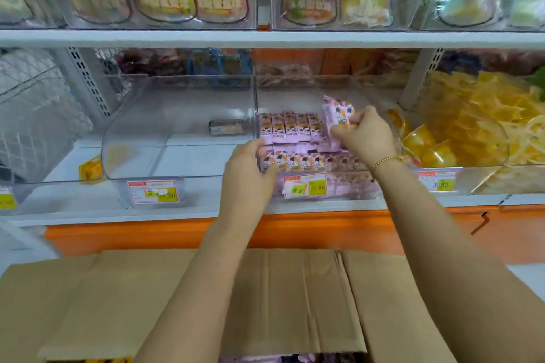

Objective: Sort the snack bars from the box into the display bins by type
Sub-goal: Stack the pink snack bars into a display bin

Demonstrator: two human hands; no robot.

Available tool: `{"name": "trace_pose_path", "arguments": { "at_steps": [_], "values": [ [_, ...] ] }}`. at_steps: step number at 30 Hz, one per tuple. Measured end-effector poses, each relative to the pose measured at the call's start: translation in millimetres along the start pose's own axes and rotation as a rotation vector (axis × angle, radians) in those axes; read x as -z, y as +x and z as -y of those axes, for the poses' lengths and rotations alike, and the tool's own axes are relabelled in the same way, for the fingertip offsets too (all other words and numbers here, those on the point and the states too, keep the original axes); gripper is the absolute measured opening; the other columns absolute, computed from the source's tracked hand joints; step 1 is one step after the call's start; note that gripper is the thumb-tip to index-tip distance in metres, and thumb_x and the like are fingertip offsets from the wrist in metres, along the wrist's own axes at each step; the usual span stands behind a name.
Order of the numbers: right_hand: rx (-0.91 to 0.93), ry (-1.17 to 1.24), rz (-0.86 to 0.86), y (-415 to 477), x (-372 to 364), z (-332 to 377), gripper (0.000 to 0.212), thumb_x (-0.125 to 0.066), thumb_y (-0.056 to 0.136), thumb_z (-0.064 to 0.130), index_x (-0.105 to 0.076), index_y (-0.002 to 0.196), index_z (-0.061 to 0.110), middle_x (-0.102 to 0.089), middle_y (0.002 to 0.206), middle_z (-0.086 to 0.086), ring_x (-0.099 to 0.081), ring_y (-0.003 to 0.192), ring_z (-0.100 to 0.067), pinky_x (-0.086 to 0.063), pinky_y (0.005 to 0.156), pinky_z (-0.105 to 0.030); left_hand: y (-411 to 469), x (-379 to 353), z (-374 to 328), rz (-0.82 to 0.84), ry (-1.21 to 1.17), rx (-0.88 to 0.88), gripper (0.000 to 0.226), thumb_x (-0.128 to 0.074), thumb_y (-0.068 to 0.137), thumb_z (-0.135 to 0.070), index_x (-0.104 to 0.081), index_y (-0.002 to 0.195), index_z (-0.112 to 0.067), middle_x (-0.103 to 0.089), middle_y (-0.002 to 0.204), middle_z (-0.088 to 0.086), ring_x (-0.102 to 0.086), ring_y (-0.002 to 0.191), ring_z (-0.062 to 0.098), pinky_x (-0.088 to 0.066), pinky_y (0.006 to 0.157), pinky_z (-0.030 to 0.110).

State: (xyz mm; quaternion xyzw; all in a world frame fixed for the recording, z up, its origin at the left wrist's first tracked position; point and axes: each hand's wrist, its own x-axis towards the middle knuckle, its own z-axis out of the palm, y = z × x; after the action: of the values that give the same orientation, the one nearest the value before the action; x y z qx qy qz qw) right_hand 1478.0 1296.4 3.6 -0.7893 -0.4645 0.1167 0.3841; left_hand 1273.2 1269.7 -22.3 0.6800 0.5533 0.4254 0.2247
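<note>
Pink-wrapped snack bars lie in neat rows inside the clear middle display bin. My right hand reaches into that bin and pinches a small bunch of pink bars, held upright at the right end of the back row. My left hand rests at the bin's left front corner, fingers curled around the front row of bars. The cardboard box sits below my arms with its flaps open; a few pink and orange wrappers show at its bottom edge.
The clear bin to the left holds a single greenish bar. The bin to the right is full of yellow packets. An upper shelf carries bagged sweets. An orange ledge runs beneath the bins.
</note>
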Motion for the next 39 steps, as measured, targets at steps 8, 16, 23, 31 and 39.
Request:
{"name": "trace_pose_path", "arguments": {
  "at_steps": [8,16,23,31,39],
  "values": [
    [-0.076,-0.454,0.142,102,-67,-10,0.042,-0.057,0.093,0.033,-0.053,0.118,-0.001,-0.061,0.118,-0.020,-0.060,0.108,-0.035,-0.045,0.076,-0.035,24,-9,31,-0.021,-0.037,0.009,0.038,-0.068,0.084,-0.007,-0.063,0.121,-0.016,-0.065,0.113,0.000,-0.058,0.091,0.004,-0.043,0.071,0.005],
    [-0.202,0.039,0.330,89,-52,-7,0.037,-0.050,0.096,0.013,-0.053,0.130,0.001,-0.054,0.134,-0.017,-0.050,0.125,-0.030,-0.044,0.073,-0.022,22,-14,34,-0.036,-0.094,0.030,0.040,-0.065,0.086,-0.006,-0.060,0.126,-0.012,-0.065,0.116,0.002,-0.060,0.095,0.007,-0.048,0.081,0.019],
    [0.101,0.189,0.060,-11,-9,-14,0.026,-0.052,0.090,0.013,-0.067,0.076,-0.004,-0.063,0.068,-0.013,-0.053,0.063,-0.017,-0.042,0.061,-0.027,-49,5,25,-0.079,-0.259,0.021,0.012,-0.062,0.092,-0.019,-0.066,0.103,-0.018,-0.066,0.094,-0.014,-0.058,0.083,-0.009,-0.040,0.073,0.000],
    [0.256,0.244,0.373,-206,-12,-48,0.040,-0.062,0.091,0.023,-0.050,0.052,0.025,-0.051,0.051,0.008,-0.046,0.052,-0.004,-0.037,0.054,-0.023,-180,27,98,-0.035,-0.152,0.257,0.050,-0.052,0.088,-0.045,-0.051,0.058,-0.005,-0.057,0.056,0.014,-0.054,0.058,0.029,-0.038,0.059,0.033],
    [-0.102,-0.131,0.914,-319,-63,-157,0.026,-0.054,0.094,0.021,-0.066,0.080,0.002,-0.066,0.078,-0.014,-0.062,0.076,-0.027,-0.040,0.058,-0.020,-285,18,174,0.505,0.201,0.630,0.013,-0.061,0.090,-0.015,-0.071,0.094,-0.008,-0.070,0.099,0.009,-0.059,0.081,0.019,-0.036,0.063,0.023]
  ]
}}
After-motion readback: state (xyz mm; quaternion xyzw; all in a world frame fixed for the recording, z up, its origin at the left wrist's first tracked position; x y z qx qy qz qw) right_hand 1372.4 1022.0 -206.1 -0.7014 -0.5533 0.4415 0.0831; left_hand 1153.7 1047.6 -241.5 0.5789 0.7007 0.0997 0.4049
